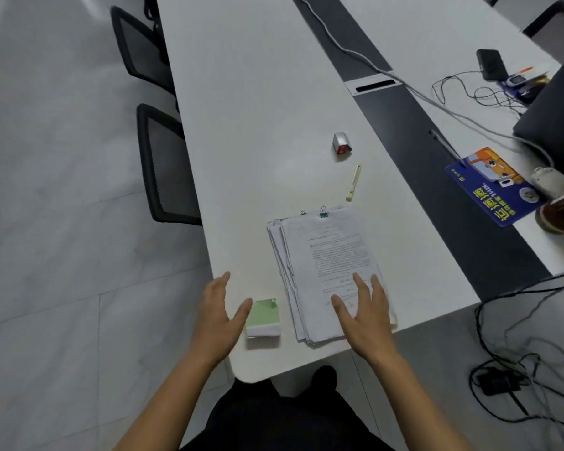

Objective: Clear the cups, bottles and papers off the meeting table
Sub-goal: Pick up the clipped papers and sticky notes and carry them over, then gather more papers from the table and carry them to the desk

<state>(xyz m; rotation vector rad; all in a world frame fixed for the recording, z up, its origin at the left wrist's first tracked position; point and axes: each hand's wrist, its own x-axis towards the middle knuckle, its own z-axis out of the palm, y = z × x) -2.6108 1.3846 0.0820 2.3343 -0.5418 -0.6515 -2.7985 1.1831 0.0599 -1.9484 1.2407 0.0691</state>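
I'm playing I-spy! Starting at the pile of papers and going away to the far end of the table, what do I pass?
First the paper stack → cream pen → small red and silver thing → white cable slot.

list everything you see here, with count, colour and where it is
table: one, white with a dark centre strip, runs away from the person
papers: one stack, white, near end of table
binder clips: two, one teal, on the stack's far edge
box: one, green and white, left of papers
block: one, silver and red, beyond papers
stick: one, cream, between block and papers
leaflet: one, blue and orange, right side
pen: one, dark, by leaflet
bottle: one, brown contents, right edge
laptop: one, dark, right edge
cables: several, grey and black, table and floor
chairs: two, black, left of table
left hand: open, beside box
right hand: open, over papers
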